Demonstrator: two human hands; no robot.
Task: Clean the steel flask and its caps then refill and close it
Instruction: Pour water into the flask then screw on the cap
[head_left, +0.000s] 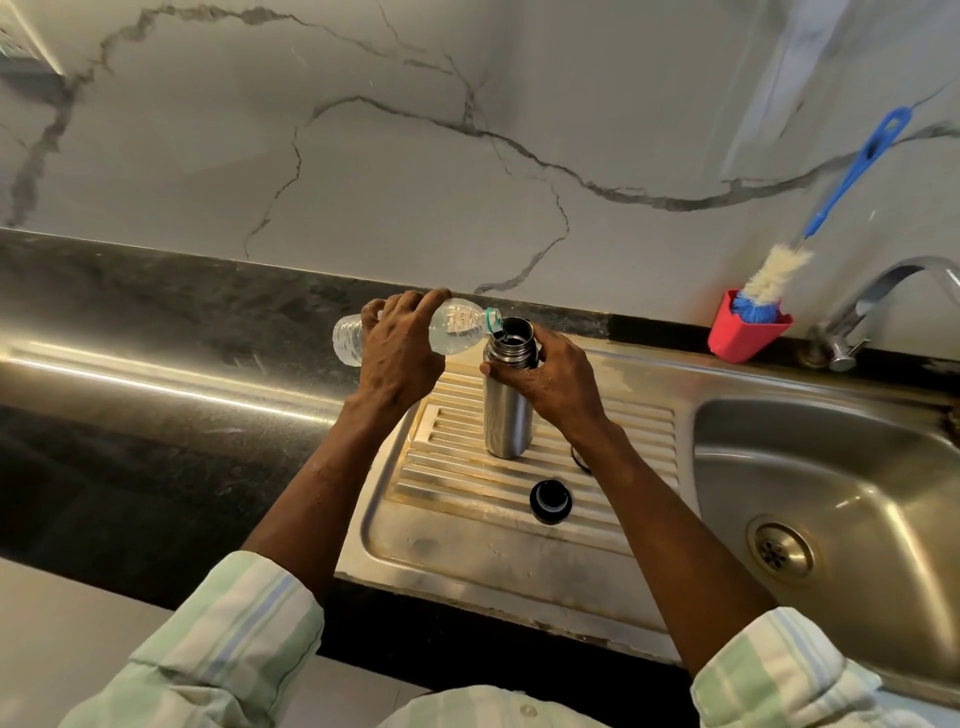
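Sleeves: your striped pale green sleeves (223, 639) sat lowest in view, both forearms reaching forward over the tabletop (156, 457).
Black cap: a black cap (550, 501) lay on the ribbed steel drainboard (467, 525), just in front of the flask and apart from it.
Steel flask: your steel flask (508, 410) stood upright on the drainboard ribs, its mouth uncovered.
Right hand: your right hand (558, 382) was curled round the flask's dark neck, thumb at the front and fingers wrapped behind.
Left hand: your left hand (402, 348) gripped the middle of a clear plastic bottle (415, 332), fingers closed over its top side.
Bottle: it was tipped nearly level, its open neck touching the flask's rim, with water running into the flask.
Sink: the steel basin (831, 467) lay to the right of the drainboard, its drain toward the near side.
Tap: a chrome tap (878, 301) rose behind the basin.
Brush: a blue-handled bottle brush (779, 275) stood in a red holder (745, 332) against the marble wall (363, 156), left of the tap.
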